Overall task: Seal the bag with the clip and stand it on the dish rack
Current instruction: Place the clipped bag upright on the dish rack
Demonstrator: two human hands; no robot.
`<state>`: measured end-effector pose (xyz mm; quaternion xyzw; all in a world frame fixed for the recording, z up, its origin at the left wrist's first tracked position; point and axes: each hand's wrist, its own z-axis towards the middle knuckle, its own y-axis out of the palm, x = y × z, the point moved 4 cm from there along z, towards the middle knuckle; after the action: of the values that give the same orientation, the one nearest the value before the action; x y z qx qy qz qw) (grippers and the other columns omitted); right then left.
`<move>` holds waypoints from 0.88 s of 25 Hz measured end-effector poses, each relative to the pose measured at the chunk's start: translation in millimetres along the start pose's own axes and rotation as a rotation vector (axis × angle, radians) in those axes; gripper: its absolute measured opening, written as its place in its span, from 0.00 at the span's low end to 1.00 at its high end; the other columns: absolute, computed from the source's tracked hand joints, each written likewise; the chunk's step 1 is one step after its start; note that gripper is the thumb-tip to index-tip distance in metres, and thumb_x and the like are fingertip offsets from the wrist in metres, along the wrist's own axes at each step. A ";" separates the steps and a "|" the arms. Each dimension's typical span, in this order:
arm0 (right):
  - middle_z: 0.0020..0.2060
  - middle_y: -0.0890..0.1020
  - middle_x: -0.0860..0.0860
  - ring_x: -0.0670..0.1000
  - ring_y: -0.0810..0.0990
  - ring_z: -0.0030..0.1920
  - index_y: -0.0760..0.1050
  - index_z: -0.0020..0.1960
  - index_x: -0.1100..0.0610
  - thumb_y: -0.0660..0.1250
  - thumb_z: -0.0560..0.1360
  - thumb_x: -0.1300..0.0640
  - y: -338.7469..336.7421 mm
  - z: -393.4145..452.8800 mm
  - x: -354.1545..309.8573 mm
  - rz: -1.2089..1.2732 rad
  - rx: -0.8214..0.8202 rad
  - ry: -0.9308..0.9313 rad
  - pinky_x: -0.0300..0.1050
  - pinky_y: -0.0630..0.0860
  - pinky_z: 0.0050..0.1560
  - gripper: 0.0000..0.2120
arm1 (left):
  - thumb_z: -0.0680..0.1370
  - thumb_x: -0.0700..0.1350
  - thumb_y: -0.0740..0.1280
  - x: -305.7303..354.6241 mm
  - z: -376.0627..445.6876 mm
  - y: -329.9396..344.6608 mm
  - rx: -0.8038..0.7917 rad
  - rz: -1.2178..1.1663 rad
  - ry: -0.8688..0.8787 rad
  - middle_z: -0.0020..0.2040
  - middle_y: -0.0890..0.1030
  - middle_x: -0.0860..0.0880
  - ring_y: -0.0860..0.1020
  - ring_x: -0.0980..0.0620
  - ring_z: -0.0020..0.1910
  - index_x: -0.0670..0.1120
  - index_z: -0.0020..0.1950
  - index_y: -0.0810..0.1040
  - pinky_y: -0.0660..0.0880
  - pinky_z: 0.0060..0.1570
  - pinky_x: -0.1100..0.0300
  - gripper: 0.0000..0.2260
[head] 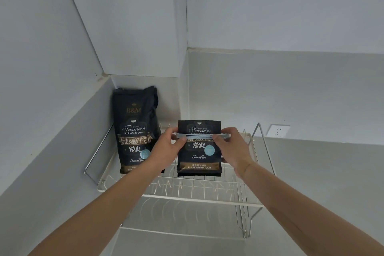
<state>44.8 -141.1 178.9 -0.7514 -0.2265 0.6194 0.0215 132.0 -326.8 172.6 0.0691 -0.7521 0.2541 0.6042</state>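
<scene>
A black coffee bag [199, 151] with its top folded down stands upright on the upper tier of a wire dish rack [187, 197]. A pale blue-grey clip [202, 136] runs across the bag just below the fold. My left hand [168, 147] pinches the clip's left end and the bag's left edge. My right hand [230, 145] grips the clip's right end and the bag's right side. Both forearms reach in from below.
A second, taller black coffee bag [136, 129] stands unclipped at the rack's left, leaning into the wall corner. The rack has raised wire handles at both ends and a lower tier. A wall socket [278, 130] sits to the right on the grey wall.
</scene>
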 end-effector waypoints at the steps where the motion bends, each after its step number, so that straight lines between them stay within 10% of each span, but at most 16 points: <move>1: 0.50 0.82 0.53 0.54 0.83 0.46 0.69 0.52 0.47 0.68 0.75 0.47 0.8 0.5 0.8 -0.010 0.010 0.008 0.56 0.84 0.44 0.10 | 0.78 0.47 0.65 0.5 0.2 0.4 0.016 0.005 -0.002 0.53 0.77 0.48 0.79 0.47 0.53 0.50 0.61 0.71 0.79 0.53 0.46 0.12; 10: 0.51 0.82 0.54 0.56 0.82 0.46 0.67 0.55 0.47 0.65 0.75 0.43 2.4 0.4 -6.9 -0.078 0.035 0.039 0.58 0.83 0.45 0.13 | 0.79 0.52 0.64 8.7 0.8 5.3 0.127 0.136 -0.007 0.46 0.78 0.53 0.77 0.60 0.41 0.51 0.56 0.66 0.71 0.31 0.67 0.10; 22: 0.52 0.83 0.53 0.56 0.84 0.46 0.61 0.66 0.43 0.76 0.68 0.54 -4.3 -19.3 0.3 -0.042 -0.210 0.122 0.57 0.84 0.44 0.33 | 0.76 0.44 0.70 -5.7 -15.1 -0.1 -0.120 -0.024 -0.231 0.51 0.80 0.46 0.81 0.47 0.49 0.56 0.63 0.62 0.82 0.45 0.51 0.22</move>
<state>61.7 -132.4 184.5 -0.7809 -0.3042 0.5447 -0.0308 146.8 -321.0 169.3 0.0706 -0.8296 0.1917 0.5197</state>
